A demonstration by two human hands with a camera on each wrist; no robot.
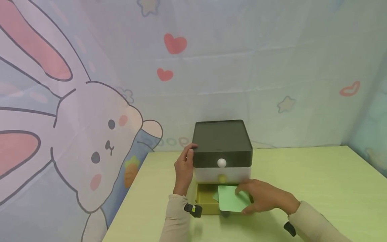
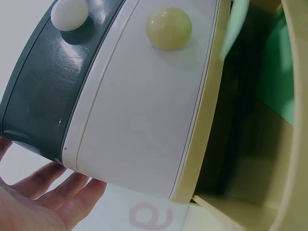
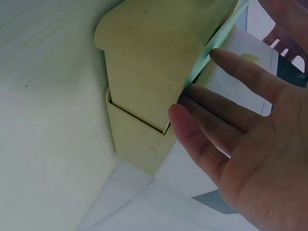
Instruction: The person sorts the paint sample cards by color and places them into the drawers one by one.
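Observation:
A small three-tier drawer box [image 1: 222,137] has a dark top, a white middle and a mustard-yellow bottom drawer [image 1: 207,209], which is pulled out. My left hand [image 1: 183,169] rests against the box's left side, its fingers extended along the wall in the left wrist view. Over the open drawer, my right hand [image 1: 266,196] pinches a light green square sheet [image 1: 229,199] between thumb and fingers. Inside the drawer lies another green piece [image 2: 278,72], mostly covered by the sheet in the head view.
A white knob [image 1: 221,163] marks the dark drawer, a yellow one [image 1: 222,178] the white drawer. The box stands on a pale green table [image 1: 302,188]. Behind it hangs a printed cloth [image 1: 242,67] with a rabbit, hearts and stars.

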